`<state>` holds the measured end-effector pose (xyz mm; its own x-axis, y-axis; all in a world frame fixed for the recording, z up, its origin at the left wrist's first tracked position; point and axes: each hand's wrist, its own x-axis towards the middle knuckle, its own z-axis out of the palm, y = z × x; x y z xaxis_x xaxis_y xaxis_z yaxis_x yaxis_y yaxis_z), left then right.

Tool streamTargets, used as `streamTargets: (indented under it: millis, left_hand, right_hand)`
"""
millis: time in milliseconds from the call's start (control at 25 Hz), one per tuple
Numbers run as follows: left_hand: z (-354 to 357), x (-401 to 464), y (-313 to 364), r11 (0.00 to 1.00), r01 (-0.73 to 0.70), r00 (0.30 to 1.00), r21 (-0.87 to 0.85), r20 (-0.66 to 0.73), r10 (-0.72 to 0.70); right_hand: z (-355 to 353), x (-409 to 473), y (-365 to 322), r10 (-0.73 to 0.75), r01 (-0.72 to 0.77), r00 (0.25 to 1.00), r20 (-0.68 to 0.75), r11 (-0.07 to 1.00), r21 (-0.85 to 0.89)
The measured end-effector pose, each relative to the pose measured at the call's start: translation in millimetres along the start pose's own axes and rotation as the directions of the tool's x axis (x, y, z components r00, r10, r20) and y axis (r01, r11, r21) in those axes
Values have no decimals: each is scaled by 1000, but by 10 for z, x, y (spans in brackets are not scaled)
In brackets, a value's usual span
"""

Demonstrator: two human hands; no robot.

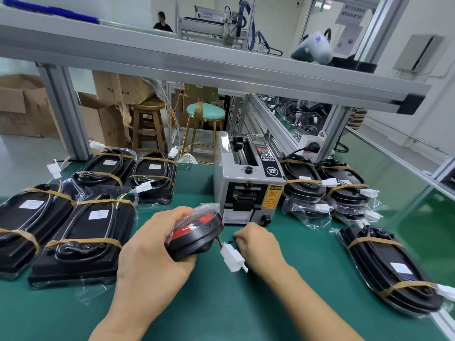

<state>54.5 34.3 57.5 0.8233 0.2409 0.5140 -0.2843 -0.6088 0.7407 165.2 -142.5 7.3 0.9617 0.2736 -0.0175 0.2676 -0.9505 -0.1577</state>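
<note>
L hand (152,244) grips 1 bagged lamp (197,239); R hand (258,244) curled, hold unclear, by 1 white connector (232,260).

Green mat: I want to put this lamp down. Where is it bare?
Bare green mat lies between the forearms, and between the right hand and the lone taped unit. Crowded: left-side units and stacks beside the tape dispenser.
</note>
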Motion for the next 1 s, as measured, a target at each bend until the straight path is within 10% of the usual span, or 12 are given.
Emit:
streamTargets:
  millis: [160, 320, 1000]
  left_hand:
    - [8, -4, -1, 1000, -6, 1000, 3, 13, 6]
    - [39, -8, -12, 1000, 15, 1000, 15, 16, -15]
    - [29, -14, 42, 1000, 17, 1000, 3, 5, -17]
  right_hand:
    - [-146, -99, 136, 246, -184, 963, -105, 894, 409]
    - [-375, -38, -7, 469, -33, 804, -365, 648, 761]
    - [-320, 306, -195, 720, -84, 692, 51, 10, 996]
